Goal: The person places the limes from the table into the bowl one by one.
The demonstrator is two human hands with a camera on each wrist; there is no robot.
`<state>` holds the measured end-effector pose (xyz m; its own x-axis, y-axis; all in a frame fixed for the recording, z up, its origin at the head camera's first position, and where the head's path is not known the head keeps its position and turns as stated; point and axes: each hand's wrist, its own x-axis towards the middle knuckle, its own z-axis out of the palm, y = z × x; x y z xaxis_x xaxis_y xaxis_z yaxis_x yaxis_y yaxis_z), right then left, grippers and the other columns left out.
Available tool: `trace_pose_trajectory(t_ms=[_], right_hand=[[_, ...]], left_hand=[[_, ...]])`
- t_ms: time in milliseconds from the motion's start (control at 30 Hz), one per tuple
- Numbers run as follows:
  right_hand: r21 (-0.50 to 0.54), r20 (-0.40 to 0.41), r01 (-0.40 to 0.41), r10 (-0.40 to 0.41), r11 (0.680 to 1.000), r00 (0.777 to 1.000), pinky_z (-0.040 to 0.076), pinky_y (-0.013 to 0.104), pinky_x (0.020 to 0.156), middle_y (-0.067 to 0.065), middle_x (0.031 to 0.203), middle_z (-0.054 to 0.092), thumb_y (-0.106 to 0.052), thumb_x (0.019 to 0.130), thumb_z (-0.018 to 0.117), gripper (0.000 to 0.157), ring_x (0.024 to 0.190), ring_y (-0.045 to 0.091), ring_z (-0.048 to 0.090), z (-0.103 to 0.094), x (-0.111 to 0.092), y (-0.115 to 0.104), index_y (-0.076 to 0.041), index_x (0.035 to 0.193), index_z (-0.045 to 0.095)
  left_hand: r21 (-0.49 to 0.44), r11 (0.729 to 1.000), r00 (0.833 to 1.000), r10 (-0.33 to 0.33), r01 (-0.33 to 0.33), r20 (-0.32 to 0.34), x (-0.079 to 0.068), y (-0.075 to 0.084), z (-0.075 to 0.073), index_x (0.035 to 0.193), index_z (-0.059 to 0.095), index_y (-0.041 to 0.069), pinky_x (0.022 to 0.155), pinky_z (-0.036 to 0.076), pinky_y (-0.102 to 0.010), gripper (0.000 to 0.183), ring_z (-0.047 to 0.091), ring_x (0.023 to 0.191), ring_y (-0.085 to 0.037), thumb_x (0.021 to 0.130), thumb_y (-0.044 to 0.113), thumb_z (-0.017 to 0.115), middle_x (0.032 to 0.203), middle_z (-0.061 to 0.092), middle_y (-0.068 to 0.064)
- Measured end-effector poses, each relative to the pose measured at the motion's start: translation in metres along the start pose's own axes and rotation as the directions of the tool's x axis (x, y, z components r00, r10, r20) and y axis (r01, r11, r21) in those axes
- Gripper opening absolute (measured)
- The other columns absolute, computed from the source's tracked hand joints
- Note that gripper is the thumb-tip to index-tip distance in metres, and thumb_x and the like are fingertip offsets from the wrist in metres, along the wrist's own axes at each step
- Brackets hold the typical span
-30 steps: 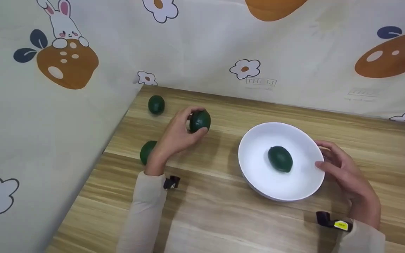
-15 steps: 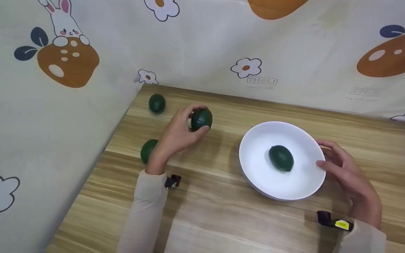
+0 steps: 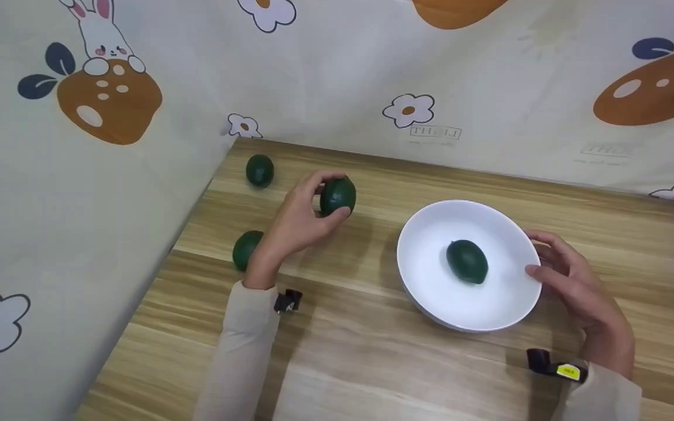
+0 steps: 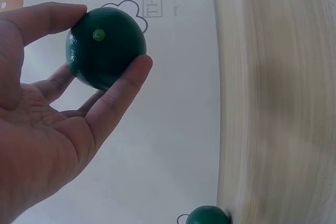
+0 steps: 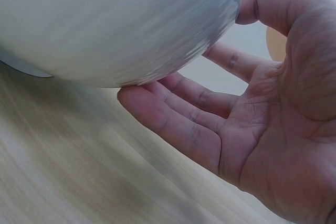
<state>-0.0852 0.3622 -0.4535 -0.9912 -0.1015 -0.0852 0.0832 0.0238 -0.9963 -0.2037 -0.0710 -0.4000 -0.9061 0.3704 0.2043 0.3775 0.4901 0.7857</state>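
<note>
My left hand (image 3: 298, 227) pinches a dark green lime (image 3: 339, 196) between thumb and fingers, raised over the table. In the left wrist view this lime (image 4: 107, 48) shows a small pale green stem nub, and the palm is bare behind it. To the right stands a white bowl (image 3: 430, 234) with one lime (image 3: 467, 262) lying in it. My right hand (image 3: 583, 292) holds the bowl's right side, thumb at the rim. In the right wrist view the fingers (image 5: 173, 124) curve under the bowl's outer wall (image 5: 131, 24).
Another lime (image 3: 260, 171) lies at the table's back left corner. One more lime (image 3: 247, 250) is partly hidden behind my left wrist. A patterned cloth (image 3: 325, 70) hangs along the back and left of the wooden table (image 3: 348, 351).
My left hand and its lime shift very slightly to the right. The right hand stays on the bowl, and the other limes stay where they lie.
</note>
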Motion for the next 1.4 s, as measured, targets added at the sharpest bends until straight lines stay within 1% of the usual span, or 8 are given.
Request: trace_pose_trajectory(t_ms=[100, 233, 367, 600, 933, 1033, 1233, 1400], right_hand=[[0.016, -0.003, 0.001, -0.001, 1.0, 1.0, 0.063, 0.033, 0.073, -0.005, 0.123, 0.069, 0.004, 0.096, 0.054, 0.046, 0.102, 0.011, 0.071, -0.0001, -0.0005, 0.0007, -0.012, 0.139, 0.051], [-0.001, -0.001, 0.0, 0.0, 1.0, 1.0, 0.063, 0.032, 0.075, -0.007, 0.124, 0.069, 0.004, 0.096, 0.055, 0.047, 0.103, 0.01, 0.071, 0.0, -0.0006, 0.0001, -0.012, 0.14, 0.05], [-0.018, 0.003, -0.003, 0.003, 1.0, 1.0, 0.062, 0.032, 0.075, -0.008, 0.124, 0.068, 0.002, 0.097, 0.056, 0.046, 0.104, 0.009, 0.071, 0.0004, -0.0008, -0.0011, -0.011, 0.14, 0.049], [-0.036, 0.011, 0.002, -0.001, 0.999, 1.0, 0.063, 0.033, 0.076, -0.007, 0.123, 0.068, 0.0, 0.097, 0.056, 0.047, 0.103, 0.009, 0.071, 0.0003, -0.0015, -0.0013, -0.009, 0.142, 0.047], [-0.039, -0.004, 0.016, -0.016, 0.999, 1.0, 0.062, 0.031, 0.075, -0.006, 0.122, 0.07, 0.002, 0.096, 0.056, 0.046, 0.101, 0.01, 0.071, -0.0001, -0.0004, -0.0003, -0.009, 0.139, 0.05], [-0.06, -0.008, 0.018, -0.018, 0.998, 1.0, 0.061, 0.028, 0.077, -0.006, 0.122, 0.069, 0.001, 0.096, 0.056, 0.045, 0.102, 0.01, 0.071, 0.0003, -0.0003, -0.0006, -0.009, 0.139, 0.05], [-0.09, -0.008, -0.008, 0.007, 0.996, 1.0, 0.061, 0.028, 0.079, -0.009, 0.123, 0.067, -0.003, 0.096, 0.058, 0.046, 0.104, 0.008, 0.07, 0.0003, -0.0008, -0.0006, -0.01, 0.141, 0.049], [-0.097, -0.013, -0.021, 0.02, 0.995, 1.0, 0.061, 0.029, 0.078, -0.01, 0.123, 0.068, -0.004, 0.096, 0.058, 0.045, 0.103, 0.008, 0.071, -0.0005, 0.0004, -0.0017, -0.012, 0.14, 0.05]], left_hand=[[-0.007, 1.0, 1.0, -0.006, 0.006, 0.002, 0.0006, 0.0, 0.0007, 0.138, 0.055, 0.022, 0.087, 0.059, -0.038, 0.052, 0.055, 0.125, -0.023, 0.09, 0.026, 0.075, 0.137, 0.056, -0.006], [-0.015, 1.0, 1.0, -0.007, 0.007, 0.003, 0.0008, -0.0004, 0.0007, 0.138, 0.055, 0.022, 0.086, 0.059, -0.038, 0.052, 0.056, 0.124, -0.024, 0.09, 0.026, 0.075, 0.136, 0.056, -0.006], [-0.025, 1.0, 1.0, -0.017, 0.018, 0.009, 0.0014, 0.0001, 0.001, 0.137, 0.055, 0.023, 0.086, 0.06, -0.038, 0.052, 0.055, 0.125, -0.024, 0.089, 0.026, 0.075, 0.137, 0.056, -0.005], [-0.049, 0.998, 0.998, -0.038, 0.04, 0.041, 0.0021, 0.0054, 0.0036, 0.138, 0.054, 0.024, 0.09, 0.059, -0.041, 0.053, 0.055, 0.127, -0.026, 0.089, 0.025, 0.075, 0.139, 0.054, -0.005], [-0.088, 0.996, 0.998, -0.015, 0.02, 0.056, 0.0026, 0.0045, 0.0041, 0.138, 0.054, 0.021, 0.091, 0.059, -0.044, 0.052, 0.055, 0.127, -0.026, 0.09, 0.025, 0.074, 0.138, 0.055, -0.005], [-0.096, 0.995, 0.998, -0.009, 0.015, 0.063, 0.0021, 0.0055, 0.004, 0.139, 0.054, 0.02, 0.091, 0.059, -0.045, 0.052, 0.056, 0.128, -0.026, 0.09, 0.025, 0.074, 0.139, 0.055, -0.005], [-0.104, 0.994, 0.996, -0.021, 0.03, 0.086, 0.0013, 0.007, 0.0051, 0.139, 0.053, 0.023, 0.093, 0.059, -0.045, 0.054, 0.056, 0.129, -0.028, 0.09, 0.027, 0.075, 0.14, 0.055, -0.005], [-0.118, 0.992, 0.995, -0.022, 0.033, 0.093, 0.0018, 0.008, 0.0061, 0.139, 0.053, 0.024, 0.092, 0.059, -0.046, 0.054, 0.055, 0.129, -0.03, 0.09, 0.027, 0.075, 0.14, 0.054, -0.004]])
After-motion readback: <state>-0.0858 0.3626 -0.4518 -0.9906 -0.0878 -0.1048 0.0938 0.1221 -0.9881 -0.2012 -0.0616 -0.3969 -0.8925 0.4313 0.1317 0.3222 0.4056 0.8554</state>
